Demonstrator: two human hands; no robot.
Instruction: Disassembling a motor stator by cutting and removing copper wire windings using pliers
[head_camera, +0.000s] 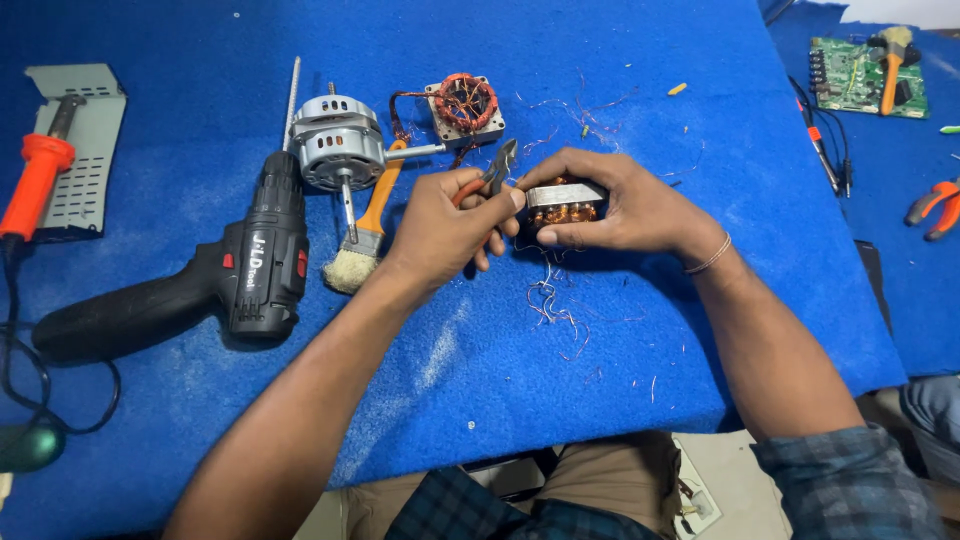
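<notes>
- Right hand (610, 205) is wrapped around a small motor stator (563, 203), fingers over the top and thumb under, holding it just above the middle of the blue surface (480, 370)
- Left hand (445, 228) is closed on the orange handles of a pair of side cutters (487, 182); the jaws point up and away, right at the stator's left end
- The stator is a laminated steel block with copper windings showing along its near side: likely dense for its size and rigid, so grip the flat steel faces, not the coils
- The winding wire looks thin and soft; it should cut easily, but loose ends are springy and sharp
- Cut copper strands (552, 305) litter the surface just near of the hands, with more scattered toward the far edge
- A second wound stator (465, 105) in a square frame lies near the far edge; a motor housing with shaft (338, 145) sits just to its left
- A paintbrush with an orange handle (365, 235) lies beside the left hand, bristles toward the near edge
- A black cordless drill (215, 285) sits well to the left; an orange-handled tool on a grey perforated cover (85, 150) is at the far left corner
- On the neighbouring mat to the right: circuit board (865, 75), brush, probes and orange pliers (935, 205), well apart
- Nothing blocks the hands; the brush and wire scraps are the nearest clutter
</notes>
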